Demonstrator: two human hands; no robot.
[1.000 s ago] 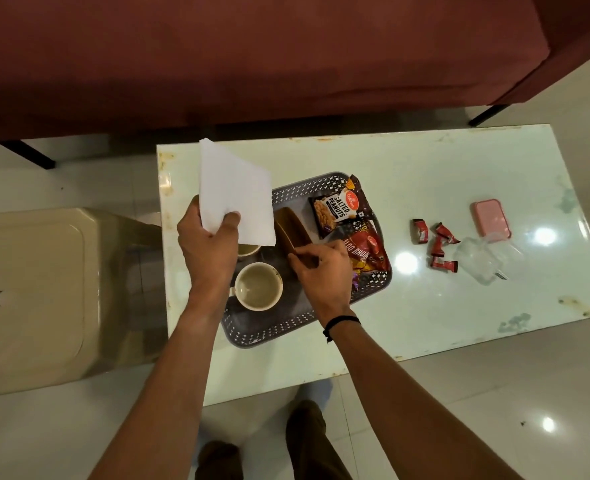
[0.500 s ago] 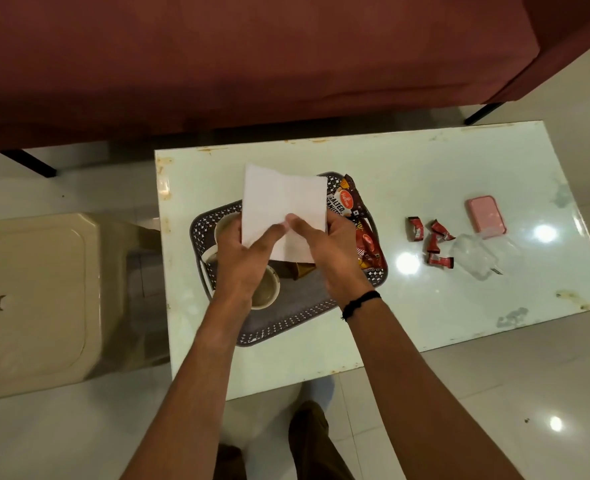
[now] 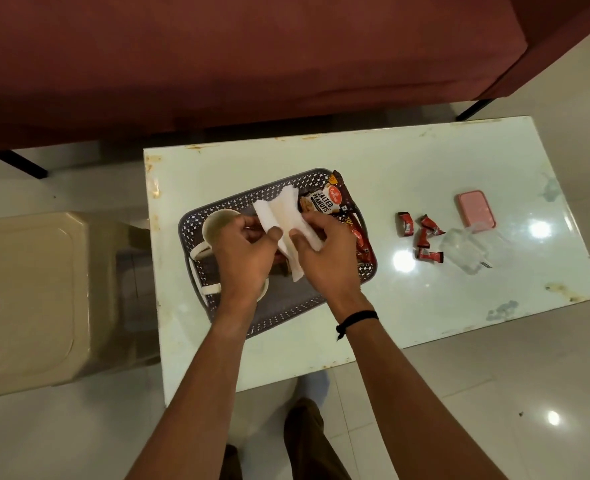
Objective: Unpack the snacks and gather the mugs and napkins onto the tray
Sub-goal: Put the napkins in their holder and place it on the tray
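Note:
A grey perforated tray sits at the left end of the pale table. Over its middle, my left hand and my right hand both pinch a white napkin, which is creased and bent between them. A cream mug stands in the tray's far left corner; a second mug is mostly hidden under my left hand. A salted-peanuts packet and a red snack packet lie along the tray's right side.
Several small red-wrapped candies lie on the table right of the tray, beside a clear plastic bag and a pink box. A beige plastic stool stands left of the table. A maroon sofa runs behind.
The napkin, first held up flat in my left hand alone, is now gripped by both hands and folded down over the tray. My right hand left the brown object in the tray.

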